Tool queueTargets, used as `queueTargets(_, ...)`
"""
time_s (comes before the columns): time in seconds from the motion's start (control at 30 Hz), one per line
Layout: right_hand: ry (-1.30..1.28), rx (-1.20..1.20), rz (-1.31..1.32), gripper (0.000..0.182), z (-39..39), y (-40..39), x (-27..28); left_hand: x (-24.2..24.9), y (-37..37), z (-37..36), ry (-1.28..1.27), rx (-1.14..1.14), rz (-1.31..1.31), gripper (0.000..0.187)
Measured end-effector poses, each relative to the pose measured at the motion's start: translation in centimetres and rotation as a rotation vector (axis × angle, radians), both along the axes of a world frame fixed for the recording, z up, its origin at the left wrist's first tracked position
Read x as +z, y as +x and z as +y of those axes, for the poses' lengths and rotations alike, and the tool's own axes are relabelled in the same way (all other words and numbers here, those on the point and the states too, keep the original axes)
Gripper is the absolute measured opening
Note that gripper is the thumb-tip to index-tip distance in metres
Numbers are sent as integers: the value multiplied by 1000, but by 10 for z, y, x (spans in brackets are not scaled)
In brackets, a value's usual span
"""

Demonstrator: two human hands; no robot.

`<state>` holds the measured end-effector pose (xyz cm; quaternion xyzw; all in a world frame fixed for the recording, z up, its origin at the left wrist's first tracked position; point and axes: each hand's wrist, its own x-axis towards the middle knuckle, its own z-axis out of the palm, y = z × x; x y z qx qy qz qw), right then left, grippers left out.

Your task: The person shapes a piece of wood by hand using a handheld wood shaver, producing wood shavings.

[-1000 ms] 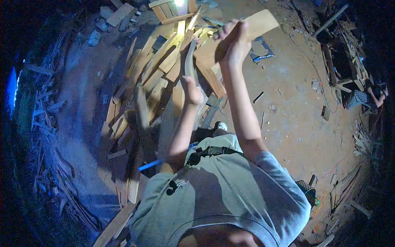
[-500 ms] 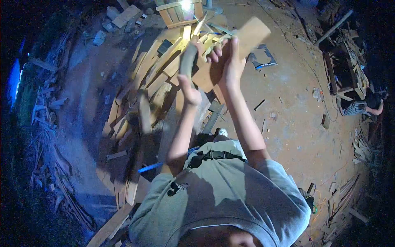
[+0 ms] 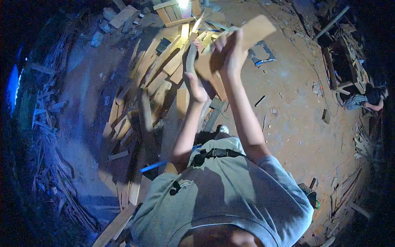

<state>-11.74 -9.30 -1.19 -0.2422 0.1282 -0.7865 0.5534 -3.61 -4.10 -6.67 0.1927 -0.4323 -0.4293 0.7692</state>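
Note:
My left hand (image 3: pixel 196 88) is closed round a narrow, greyish piece of wood (image 3: pixel 189 61), which stands nearly upright, its thumb on the near side. To the right, my right hand (image 3: pixel 231 53) grips a flat tan wooden board (image 3: pixel 260 31). The board slants up to the right, and its far end is slightly blurred. A tan surface between my hands looks like the lower part of the same board, though my fingers partly hide it. Beneath both hands lies a heap of wooden offcuts (image 3: pixel 164 68).
A lamp (image 3: pixel 184 3) shines by a wooden crate (image 3: pixel 173 15) at the top. On the right, a person (image 3: pixel 366 100) is beside a wooden frame (image 3: pixel 343 68). A dark flat item (image 3: pixel 262 53) lies on the floor (image 3: pixel 296 119). Scrap piles (image 3: pixel 61 164) line the left.
My right hand has moved slightly up, carrying the board with it. The grey wood in my left hand has turned to show a narrower side, and that hand has shifted a little right.

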Motion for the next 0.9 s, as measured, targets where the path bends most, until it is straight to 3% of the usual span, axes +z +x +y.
queueTargets(0.03, 123, 93, 31, 27, 22, 5, 8, 0, 3, 0, 1, 8, 2, 65)
queueTargets(0.1, 232, 133, 80, 26, 31, 3, -3, -1, 6, 2, 76, 76, -262, 68)
queueTargets(0.13, 242, 133, 80, 26, 23, 1, -11, 8, -6, 10, 112, 52, -141, 66)
queueTargets(0.17, 254, -21, 38, 26, 4, -2, -19, -42, 2, -2, 115, 61, -44, 58)
queueTargets(0.2, 261, -176, -1, 26, -13, -4, -30, -23, -6, 5, 159, 95, -70, 58)
queueTargets(0.23, 261, -181, 0, 26, -26, -4, -53, 0, -14, 10, 195, 130, -95, 58)
queueTargets(0.3, 438, -353, 247, 25, -44, 1, -124, -23, -9, -2, 313, 108, -14, 58)
queueTargets(0.37, 515, -451, 326, 27, -35, 16, -180, -63, 7, -18, 434, 46, 80, 60)
queueTargets(0.4, 652, -283, 181, 28, -11, 17, -146, -83, 12, -19, 394, 12, -43, 60)
queueTargets(0.43, 663, -280, 180, 28, -13, 13, -146, -96, 15, -15, 361, -24, -167, 60)
queueTargets(0.5, 874, -466, 450, 26, -20, 2, -151, -98, -6, -5, 414, 95, -116, 62)
queueTargets(0.53, 938, -446, 409, 23, -23, 1, -148, -95, -5, -1, 422, 33, -66, 57)
queueTargets(0.57, 942, -447, 405, 23, -21, 4, -148, -89, -4, 0, 425, -29, -15, 53)
queueTargets(0.63, 736, -53, 78, 27, -6, 14, -148, -86, 5, -3, 512, -23, -44, 53)
queueTargets(0.7, 741, -67, 61, 26, -6, 12, -139, -88, 9, -6, 488, -43, -12, 59)
queueTargets(0.77, 633, -153, -141, 23, -20, 4, -135, -83, 9, -10, 431, -14, -104, 60)
queueTargets(0.83, 722, -244, -77, 21, -26, 1, -127, -75, 10, -13, 363, 19, -194, 61)
queueTargets(0.9, 521, -39, -28, 20, -15, 8, -127, -69, 10, -16, 279, 59, -278, 62)
